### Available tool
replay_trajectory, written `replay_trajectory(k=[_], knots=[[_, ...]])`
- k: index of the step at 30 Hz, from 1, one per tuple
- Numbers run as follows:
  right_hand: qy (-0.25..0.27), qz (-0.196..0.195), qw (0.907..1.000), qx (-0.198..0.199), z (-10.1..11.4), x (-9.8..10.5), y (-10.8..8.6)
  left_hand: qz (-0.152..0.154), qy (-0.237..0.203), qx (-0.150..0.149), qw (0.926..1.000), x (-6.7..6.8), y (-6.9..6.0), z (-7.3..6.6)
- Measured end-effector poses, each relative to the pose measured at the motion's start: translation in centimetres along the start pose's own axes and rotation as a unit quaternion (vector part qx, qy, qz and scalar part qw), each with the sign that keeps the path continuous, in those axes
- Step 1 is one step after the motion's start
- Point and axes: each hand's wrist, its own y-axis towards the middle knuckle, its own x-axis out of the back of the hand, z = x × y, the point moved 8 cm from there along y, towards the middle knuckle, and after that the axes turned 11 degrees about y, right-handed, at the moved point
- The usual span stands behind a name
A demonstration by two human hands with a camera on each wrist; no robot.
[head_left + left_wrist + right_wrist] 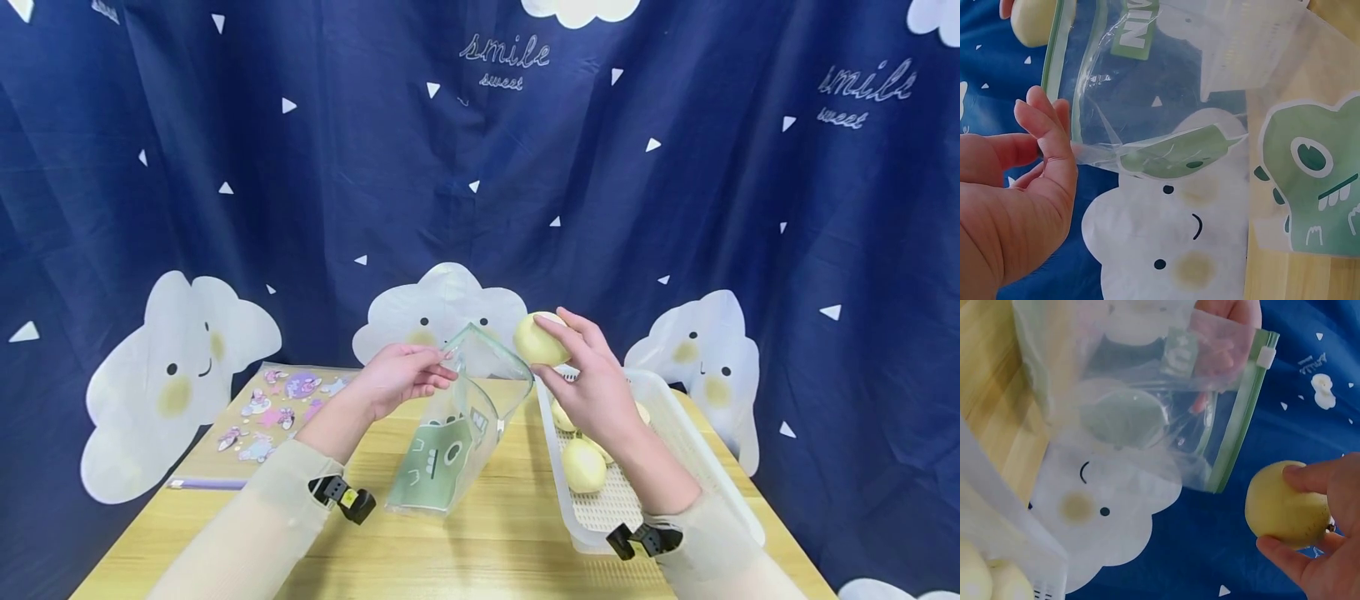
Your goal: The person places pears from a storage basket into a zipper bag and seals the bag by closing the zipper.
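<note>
A clear zip bag with a green cartoon monster print hangs upright over the table, its mouth spread apart at the top. My left hand pinches the left side of that mouth. In the right wrist view, a white slider sits on the bag's green zip edge. My right hand grips a pale yellow pear just right of the bag opening, outside the bag. The left wrist view catches only part of this pear at the top.
Several more pears lie in a white plastic basket on the right of the wooden table. A patterned zip pouch with a purple edge lies at the back left. Behind the table hangs a dark blue curtain.
</note>
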Motion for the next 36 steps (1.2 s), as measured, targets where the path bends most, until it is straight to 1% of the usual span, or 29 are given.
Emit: replay_trajectory(k=[4,7,13,18,27,31,36], knots=[[0.0,0.028,0.9993,-0.023,0.4,-0.8,0.6,-0.009,-0.007,0.001,0.9999,0.0,0.2,-0.2],[0.001,0.051,0.9976,-0.047,0.4,-1.4,1.1,-0.018,-0.009,0.002,0.9998,0.0,0.3,-0.5],[0.0,0.105,0.9908,-0.086,-0.5,-2.9,2.0,-0.03,-0.004,0.004,0.9995,-0.1,0.3,-0.9],[-0.017,0.138,0.9849,-0.103,-1.3,-3.8,2.2,-0.034,-0.012,0.002,0.9994,-0.2,0.4,-1.3],[-0.028,0.155,0.9795,-0.125,-2.0,-4.4,2.3,-0.028,-0.02,0.005,0.9994,-0.8,0.4,-1.9],[-0.029,0.159,0.9791,-0.123,-1.9,-4.6,2.4,-0.024,-0.023,0.001,0.9994,-1.1,0.2,-2.3],[-0.028,0.16,0.9795,-0.119,-1.7,-4.8,2.4,-0.023,-0.041,0.0,0.9989,-1.3,0.0,-2.6]])
